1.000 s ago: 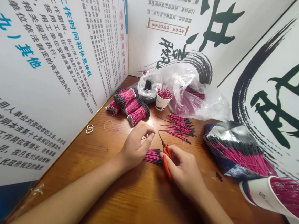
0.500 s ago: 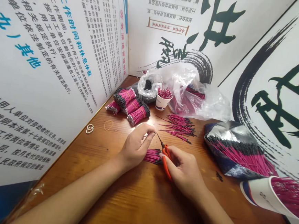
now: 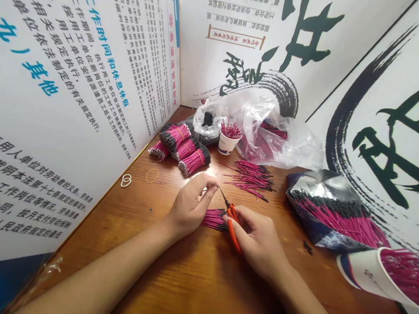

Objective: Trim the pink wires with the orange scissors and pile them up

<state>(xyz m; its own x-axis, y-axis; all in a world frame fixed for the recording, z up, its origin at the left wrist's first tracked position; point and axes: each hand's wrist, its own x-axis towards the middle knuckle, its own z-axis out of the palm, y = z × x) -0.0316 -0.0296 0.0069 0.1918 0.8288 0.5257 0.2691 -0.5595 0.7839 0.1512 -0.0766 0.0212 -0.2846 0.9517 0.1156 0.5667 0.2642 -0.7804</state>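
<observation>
My left hand (image 3: 193, 201) is closed in a pinch, thumb against fingers, on a thin wire mostly hidden by the fingers. My right hand (image 3: 257, 236) is wrapped around the orange handles of a pair of fine-nosed pliers (image 3: 232, 214). Their slim dark tips reach up to my left fingertips. Just under both hands lies a small row of magenta wires (image 3: 215, 219) with black ends, partly covered by the left hand. Beyond the pliers, a loose pile of similar wires (image 3: 251, 177) is spread on the wooden table (image 3: 171, 275).
Banded wire bundles (image 3: 194, 159) are stacked at the back left, beside a paper cup of wires (image 3: 228, 141) and clear plastic bags (image 3: 297, 147). An open bag of wires (image 3: 335, 217) and a tipped paper cup (image 3: 362, 270) lie right. Rubber bands (image 3: 152, 175) rest left.
Both hands stay almost where they were. The plier tips have shifted very slightly toward my left fingertips.
</observation>
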